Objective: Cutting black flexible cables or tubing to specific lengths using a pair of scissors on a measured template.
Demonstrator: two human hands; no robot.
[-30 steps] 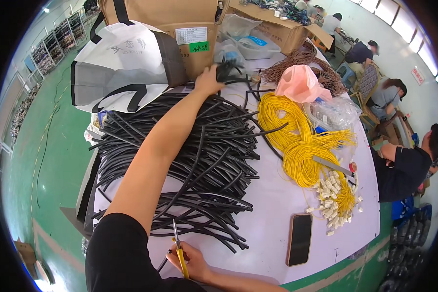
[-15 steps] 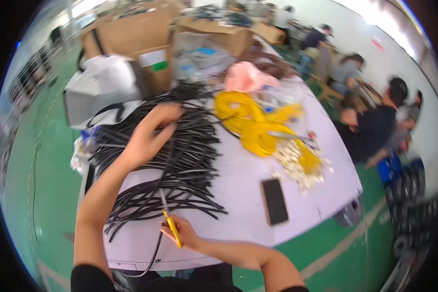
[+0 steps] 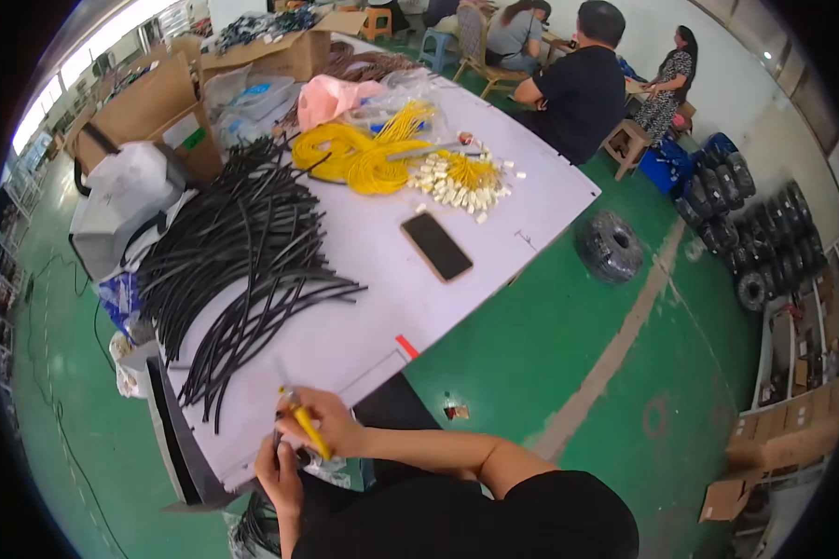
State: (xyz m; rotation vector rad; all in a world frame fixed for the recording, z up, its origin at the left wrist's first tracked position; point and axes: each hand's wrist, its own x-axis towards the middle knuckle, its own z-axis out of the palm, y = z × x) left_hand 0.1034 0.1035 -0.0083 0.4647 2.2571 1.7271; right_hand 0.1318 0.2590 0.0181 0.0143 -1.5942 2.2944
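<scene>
Near the table's front edge my two hands are close together. My right hand is closed around a yellow-handled knife, its slim blade blurred and pointing up and away. Just below and left of it, my left hand pinches a dark cable; most of that cable is hidden by my fingers. Beyond my hands a large pile of cut black cable pieces spreads over the left of the white table, several strands lying loose at its near side.
Coiled yellow wires with white connectors lie on the far part of the table, a phone nearer. A white bag and cardboard boxes stand at the left. A black cable coil sits on the green floor; people sit beyond.
My left hand has left the black cable pile and come down beside my right hand at the table edge. The view has swung to the right. The yellow-handled knife stays in my right hand.
</scene>
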